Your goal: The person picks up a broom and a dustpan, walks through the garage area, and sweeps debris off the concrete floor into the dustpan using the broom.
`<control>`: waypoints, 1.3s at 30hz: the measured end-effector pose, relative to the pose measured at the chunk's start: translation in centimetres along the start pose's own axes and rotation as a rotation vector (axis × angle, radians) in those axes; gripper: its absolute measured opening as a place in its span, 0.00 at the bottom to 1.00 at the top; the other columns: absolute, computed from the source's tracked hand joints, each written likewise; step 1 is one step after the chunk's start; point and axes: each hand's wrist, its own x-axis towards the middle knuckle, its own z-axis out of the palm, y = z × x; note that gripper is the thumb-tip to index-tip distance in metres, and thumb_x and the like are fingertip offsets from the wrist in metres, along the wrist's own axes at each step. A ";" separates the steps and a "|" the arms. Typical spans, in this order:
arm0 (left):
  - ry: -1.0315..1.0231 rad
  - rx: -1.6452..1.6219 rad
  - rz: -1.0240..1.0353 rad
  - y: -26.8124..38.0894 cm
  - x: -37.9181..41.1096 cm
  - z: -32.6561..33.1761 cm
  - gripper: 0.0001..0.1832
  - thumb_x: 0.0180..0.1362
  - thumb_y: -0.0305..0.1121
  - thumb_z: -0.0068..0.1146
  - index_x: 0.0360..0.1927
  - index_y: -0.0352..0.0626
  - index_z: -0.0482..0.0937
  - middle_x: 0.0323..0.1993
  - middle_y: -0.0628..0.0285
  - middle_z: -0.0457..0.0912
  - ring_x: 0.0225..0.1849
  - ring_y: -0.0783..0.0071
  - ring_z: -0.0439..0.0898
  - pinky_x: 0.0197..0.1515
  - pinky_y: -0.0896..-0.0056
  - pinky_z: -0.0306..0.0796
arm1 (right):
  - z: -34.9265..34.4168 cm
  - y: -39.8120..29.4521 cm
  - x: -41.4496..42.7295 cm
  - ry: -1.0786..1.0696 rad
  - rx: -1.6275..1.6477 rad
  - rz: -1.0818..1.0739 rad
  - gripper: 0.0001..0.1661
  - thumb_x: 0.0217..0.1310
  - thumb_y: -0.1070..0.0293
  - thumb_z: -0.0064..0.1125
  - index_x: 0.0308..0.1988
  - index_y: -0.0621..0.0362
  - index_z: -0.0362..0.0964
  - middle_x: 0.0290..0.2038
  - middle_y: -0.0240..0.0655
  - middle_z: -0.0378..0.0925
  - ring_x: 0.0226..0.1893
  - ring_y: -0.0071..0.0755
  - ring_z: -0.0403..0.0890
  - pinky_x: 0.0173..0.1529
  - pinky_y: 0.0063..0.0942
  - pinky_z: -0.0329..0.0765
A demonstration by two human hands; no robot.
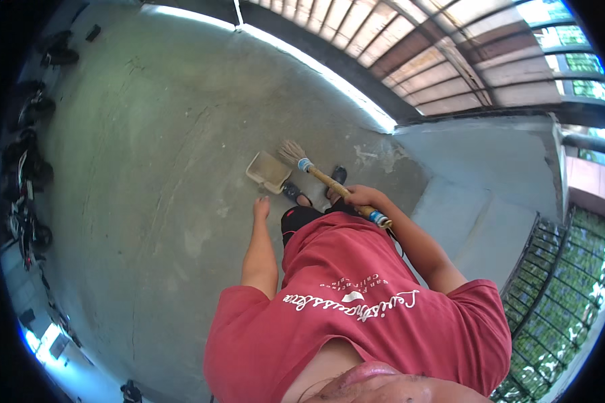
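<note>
My right hand is closed around the wooden handle of a short broom. Blue and white bands wrap the handle near both ends. The broom slants across in front of my legs, its straw bristles pointing away from me, beside a pale plastic dustpan. My left hand hangs at my left side in a fist, at the handle end of the dustpan. Most of its grip is hidden by the fingers. The dustpan is just ahead of my left foot, which wears a dark sandal.
Grey concrete floor with cracks and stains stretches ahead and left. Several parked motorcycles line the far left. A barred metal gate stands ahead, a pale blue-grey low wall to my right, and a window grille beyond it.
</note>
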 end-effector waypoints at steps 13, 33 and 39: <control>0.091 0.044 0.041 0.4 -1.2 -2.5 0.31 0.56 0.45 0.53 0.58 0.35 0.65 0.57 0.42 0.68 0.58 0.48 0.67 0.59 0.57 0.62 | -2.4 -0.2 -5.6 0.255 0.361 0.172 0.28 0.52 0.66 0.54 0.54 0.62 0.64 0.26 0.32 0.72 0.21 0.25 0.74 0.19 0.24 0.72; -0.034 0.220 0.239 2.3 0.4 0.5 0.25 0.54 0.35 0.52 0.58 0.48 0.67 0.54 0.43 0.71 0.59 0.46 0.65 0.58 0.54 0.62 | 6.9 -0.3 -3.0 0.108 -0.008 0.161 0.25 0.54 0.62 0.54 0.51 0.59 0.64 0.26 0.40 0.75 0.19 0.31 0.76 0.23 0.31 0.73; 0.093 0.330 0.146 2.1 -0.6 -0.8 0.22 0.51 0.27 0.48 0.52 0.51 0.72 0.44 0.50 0.78 0.48 0.53 0.77 0.47 0.55 0.71 | 5.6 -2.6 -6.4 -0.043 0.240 0.114 0.28 0.56 0.62 0.55 0.56 0.58 0.62 0.25 0.34 0.73 0.19 0.25 0.73 0.23 0.25 0.71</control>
